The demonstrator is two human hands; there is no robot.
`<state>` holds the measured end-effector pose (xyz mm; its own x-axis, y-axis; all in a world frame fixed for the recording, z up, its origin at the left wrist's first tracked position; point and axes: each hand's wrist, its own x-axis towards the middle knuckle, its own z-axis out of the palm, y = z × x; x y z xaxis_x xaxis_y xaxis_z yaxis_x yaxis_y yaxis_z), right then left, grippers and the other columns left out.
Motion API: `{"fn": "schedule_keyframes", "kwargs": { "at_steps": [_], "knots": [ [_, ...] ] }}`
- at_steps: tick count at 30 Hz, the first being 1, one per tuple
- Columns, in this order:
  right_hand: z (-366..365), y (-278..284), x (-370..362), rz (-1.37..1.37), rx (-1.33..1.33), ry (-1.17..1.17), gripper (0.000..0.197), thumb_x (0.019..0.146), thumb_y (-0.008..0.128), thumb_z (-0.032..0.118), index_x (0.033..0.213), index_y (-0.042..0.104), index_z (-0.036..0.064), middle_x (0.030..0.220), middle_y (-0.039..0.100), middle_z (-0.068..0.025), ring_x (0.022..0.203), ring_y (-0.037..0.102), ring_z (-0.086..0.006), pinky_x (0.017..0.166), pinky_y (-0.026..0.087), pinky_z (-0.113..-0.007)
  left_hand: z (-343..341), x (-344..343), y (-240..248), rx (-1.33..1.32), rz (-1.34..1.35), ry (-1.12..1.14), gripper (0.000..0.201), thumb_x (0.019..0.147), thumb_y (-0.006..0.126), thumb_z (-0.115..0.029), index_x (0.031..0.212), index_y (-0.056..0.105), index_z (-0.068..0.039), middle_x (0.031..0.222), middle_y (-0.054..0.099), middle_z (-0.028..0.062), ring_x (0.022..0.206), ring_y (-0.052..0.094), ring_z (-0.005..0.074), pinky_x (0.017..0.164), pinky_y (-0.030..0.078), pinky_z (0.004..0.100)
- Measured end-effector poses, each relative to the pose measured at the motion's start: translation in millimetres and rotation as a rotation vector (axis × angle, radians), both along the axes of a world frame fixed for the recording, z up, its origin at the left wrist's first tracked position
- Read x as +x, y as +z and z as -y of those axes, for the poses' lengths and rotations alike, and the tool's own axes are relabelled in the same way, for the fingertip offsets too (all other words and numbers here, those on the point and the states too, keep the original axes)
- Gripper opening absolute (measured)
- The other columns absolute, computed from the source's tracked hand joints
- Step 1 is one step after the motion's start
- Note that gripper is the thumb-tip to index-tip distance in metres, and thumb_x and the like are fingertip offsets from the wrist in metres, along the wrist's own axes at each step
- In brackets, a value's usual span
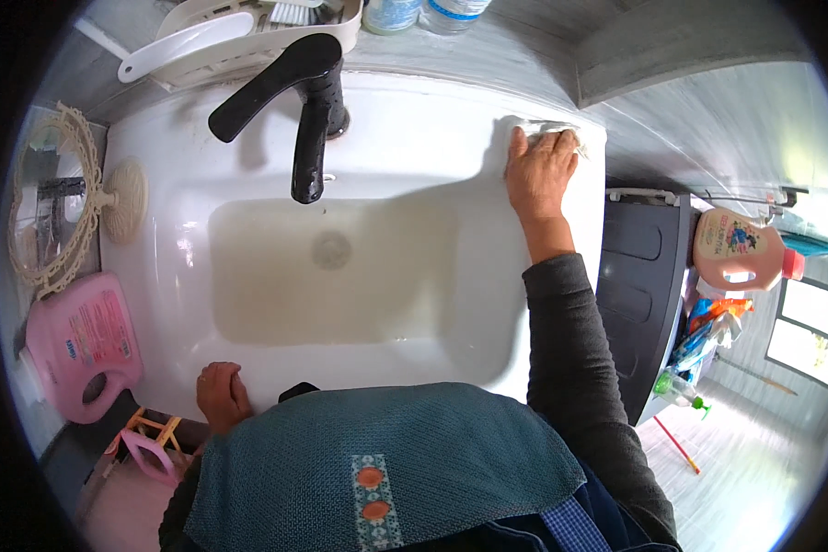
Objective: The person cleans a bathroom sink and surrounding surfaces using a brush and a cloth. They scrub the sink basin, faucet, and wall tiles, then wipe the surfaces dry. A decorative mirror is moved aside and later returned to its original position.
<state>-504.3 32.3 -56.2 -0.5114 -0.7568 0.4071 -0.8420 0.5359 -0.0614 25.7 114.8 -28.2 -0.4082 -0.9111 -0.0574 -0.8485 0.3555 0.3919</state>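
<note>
At the back right corner of the white sink (469, 97), my right hand (540, 175) presses down on a crumpled white cloth (570, 129), its fingers bent over it. Most of the cloth is hidden beneath that hand. My left hand (221, 396) leans on the sink's front left edge with its fingers curled together against the rim. Cloudy water (340, 308) stands in the basin, and the round drain (331, 248) shows faintly through it. A black faucet (313, 120) rises from the back ledge, its spout over the basin.
A cream rack (345, 37) with a white brush (294, 14) sits behind the faucet. At left stand a lace-edged mirror (92, 198) and a pink jug (87, 345). Right of the sink, a dark cabinet (639, 294) adjoins a peach detergent bottle (731, 244) and a green-topped bottle (676, 388).
</note>
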Motion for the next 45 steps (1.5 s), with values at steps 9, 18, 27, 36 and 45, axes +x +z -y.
{"fn": "schedule_keyframes", "kwargs": {
  "at_steps": [9,18,27,36,45],
  "knots": [
    [24,14,83,0.129,0.017,0.367,0.044,0.086,0.054,0.025,0.112,0.05,-0.0105,0.127,0.038,-0.0261,0.124,0.034,-0.0395,0.106,0.025,-0.053,1,-5,1,-0.017,-0.088,0.016,0.012,0.079,0.053,-0.002,0.09,0.057,-0.003,0.088,0.058,0.0142,0.081,0.054,0.0321,0.074,0.042,0.0399],
    [15,19,80,0.199,0.073,0.615,0.049,0.079,0.057,0.007,0.127,0.046,0.0041,0.137,0.043,-0.0102,0.134,0.035,-0.026,0.11,0.02,-0.053,1,-8,5,-0.044,-0.079,0.016,0.012,0.079,0.053,-0.001,0.089,0.057,-0.004,0.086,0.058,0.0127,0.079,0.054,0.0306,0.072,0.042,0.0386],
    [-55,-33,159,0.253,0.143,1.152,0.038,0.075,0.06,0.01,0.113,0.056,0.0029,0.11,0.054,-0.0115,0.111,0.05,-0.0296,0.104,0.032,-0.052,-1,-1,-4,-0.064,-0.09,0.018,0.011,0.078,0.053,-0.002,0.088,0.058,-0.005,0.084,0.058,0.0118,0.077,0.055,0.0302,0.07,0.043,0.0385],
    [-88,-41,173,0.377,0.678,0.92,0.027,0.085,0.052,0.017,0.111,0.06,0.0109,0.122,0.048,-0.0129,0.116,0.046,-0.0304,0.091,0.042,-0.044,0,-2,-3,-0.071,-0.105,0.017,0.012,0.079,0.054,-0.001,0.091,0.058,-0.004,0.085,0.059,0.0135,0.076,0.056,0.0317,0.069,0.045,0.0383],
    [-77,22,148,1.386,0.376,0.626,0.022,0.082,0.066,0.018,0.1,0.06,0.0073,0.123,0.049,-0.0119,0.106,0.055,-0.0244,0.085,0.049,-0.035,0,-8,5,-0.066,-0.106,0.016,0.012,0.08,0.054,-0.002,0.091,0.058,-0.004,0.085,0.059,0.013,0.076,0.056,0.0309,0.069,0.044,0.0379]
  ]
}}
